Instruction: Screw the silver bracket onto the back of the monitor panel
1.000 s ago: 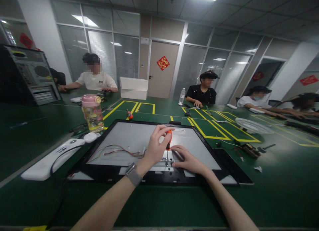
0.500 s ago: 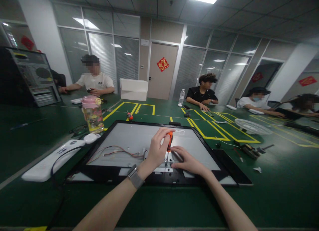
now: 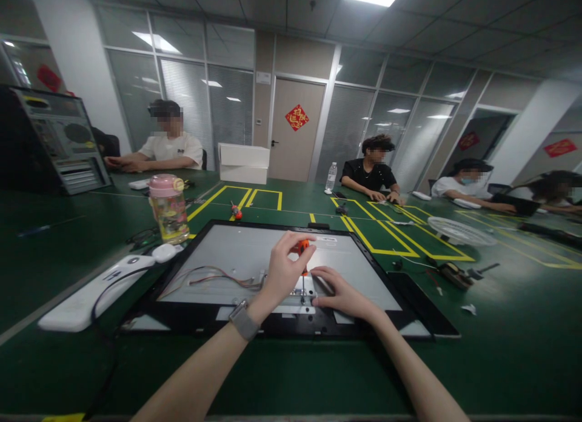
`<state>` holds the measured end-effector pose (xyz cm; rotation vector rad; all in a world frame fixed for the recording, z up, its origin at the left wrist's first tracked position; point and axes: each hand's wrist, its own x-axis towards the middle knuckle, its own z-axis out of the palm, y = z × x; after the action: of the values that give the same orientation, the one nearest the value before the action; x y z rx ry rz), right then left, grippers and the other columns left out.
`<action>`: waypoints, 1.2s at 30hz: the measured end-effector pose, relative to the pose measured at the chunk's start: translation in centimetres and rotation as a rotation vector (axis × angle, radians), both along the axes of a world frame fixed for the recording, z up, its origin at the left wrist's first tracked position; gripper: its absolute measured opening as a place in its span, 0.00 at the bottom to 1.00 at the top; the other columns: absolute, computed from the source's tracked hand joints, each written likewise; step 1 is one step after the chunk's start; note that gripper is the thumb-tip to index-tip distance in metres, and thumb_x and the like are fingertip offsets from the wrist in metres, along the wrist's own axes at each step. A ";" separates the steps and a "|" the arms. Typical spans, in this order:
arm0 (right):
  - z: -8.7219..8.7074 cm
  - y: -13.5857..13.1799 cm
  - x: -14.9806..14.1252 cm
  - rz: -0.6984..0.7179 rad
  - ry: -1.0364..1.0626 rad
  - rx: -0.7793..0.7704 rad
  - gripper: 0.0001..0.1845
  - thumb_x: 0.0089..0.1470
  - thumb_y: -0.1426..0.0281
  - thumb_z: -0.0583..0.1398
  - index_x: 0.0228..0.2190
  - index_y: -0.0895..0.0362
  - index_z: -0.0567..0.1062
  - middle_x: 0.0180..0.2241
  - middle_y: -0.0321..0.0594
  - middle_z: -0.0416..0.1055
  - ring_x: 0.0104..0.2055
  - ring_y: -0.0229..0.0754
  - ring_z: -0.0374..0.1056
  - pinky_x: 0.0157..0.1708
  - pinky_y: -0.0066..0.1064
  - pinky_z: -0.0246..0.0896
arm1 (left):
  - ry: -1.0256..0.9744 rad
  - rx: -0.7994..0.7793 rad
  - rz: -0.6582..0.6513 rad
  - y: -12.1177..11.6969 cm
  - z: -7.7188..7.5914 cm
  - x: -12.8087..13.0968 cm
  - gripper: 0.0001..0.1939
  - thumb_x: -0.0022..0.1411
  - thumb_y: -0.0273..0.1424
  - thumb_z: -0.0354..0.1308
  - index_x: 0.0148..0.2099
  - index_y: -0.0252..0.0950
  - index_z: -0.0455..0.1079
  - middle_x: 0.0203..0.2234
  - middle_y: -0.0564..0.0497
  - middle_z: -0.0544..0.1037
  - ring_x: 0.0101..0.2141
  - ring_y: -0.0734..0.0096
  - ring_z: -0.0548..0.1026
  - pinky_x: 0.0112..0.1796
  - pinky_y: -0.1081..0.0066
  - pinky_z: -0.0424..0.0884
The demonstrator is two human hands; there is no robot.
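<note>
The orange-and-black handle of a slim metal screwdriver (image 3: 304, 247) is gripped between the thumb and fingers of the left hand (image 3: 284, 269), its shaft upright over a shiny bracket (image 3: 295, 309) near the front edge of a flat grey panel (image 3: 245, 243) with a black rim. The right hand (image 3: 341, 294) is held open beside the shaft, fingers curved; whether the shaft is touched cannot be told. Part of the bracket and handle is hidden by the left hand. Thin wires (image 3: 218, 279) are curled across the smooth panel. On the green tabletop (image 3: 254, 373), a glossy white bar (image 3: 91, 298) and a clear, pink-lidded bottle (image 3: 168, 211) are set off the panel's left edge, a flat black slab (image 3: 422, 304) by its right.
</note>
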<state>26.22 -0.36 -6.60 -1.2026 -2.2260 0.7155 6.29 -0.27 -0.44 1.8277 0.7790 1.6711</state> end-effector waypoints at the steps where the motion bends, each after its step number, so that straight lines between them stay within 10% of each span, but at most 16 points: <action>1: 0.0 0.0 0.0 0.001 -0.001 0.000 0.35 0.49 0.53 0.66 0.55 0.56 0.69 0.58 0.49 0.62 0.61 0.55 0.57 0.63 0.46 0.49 | 0.009 0.022 0.047 0.0 0.0 0.0 0.05 0.59 0.30 0.59 0.38 0.36 0.74 0.31 0.52 0.71 0.31 0.74 0.71 0.34 0.73 0.68; 14: -0.2 0.1 0.0 0.011 0.014 0.013 0.35 0.50 0.54 0.66 0.55 0.56 0.69 0.58 0.50 0.62 0.61 0.54 0.57 0.63 0.47 0.49 | 0.097 0.152 0.103 -0.8 0.2 0.0 0.08 0.61 0.27 0.59 0.43 0.37 0.74 0.34 0.52 0.67 0.33 0.73 0.70 0.40 0.71 0.68; 25: -0.2 0.2 0.1 0.010 0.004 0.017 0.35 0.49 0.53 0.66 0.55 0.54 0.69 0.58 0.48 0.62 0.61 0.54 0.57 0.63 0.47 0.49 | -0.058 -0.209 -0.382 0.0 1.0 -0.4 0.14 0.64 0.30 0.51 0.48 0.35 0.74 0.36 0.48 0.74 0.39 0.69 0.74 0.43 0.68 0.70; 36: -0.1 0.1 0.0 0.002 -0.005 0.021 0.34 0.49 0.53 0.66 0.54 0.54 0.70 0.58 0.48 0.63 0.61 0.55 0.57 0.63 0.49 0.50 | -0.056 -0.182 -0.281 0.1 0.9 -0.7 0.13 0.64 0.35 0.52 0.43 0.34 0.75 0.30 0.49 0.73 0.34 0.69 0.74 0.38 0.68 0.70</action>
<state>26.21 -0.24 -6.71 -1.1937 -2.2339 0.6887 5.61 -0.14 0.51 1.6713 0.5976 1.4177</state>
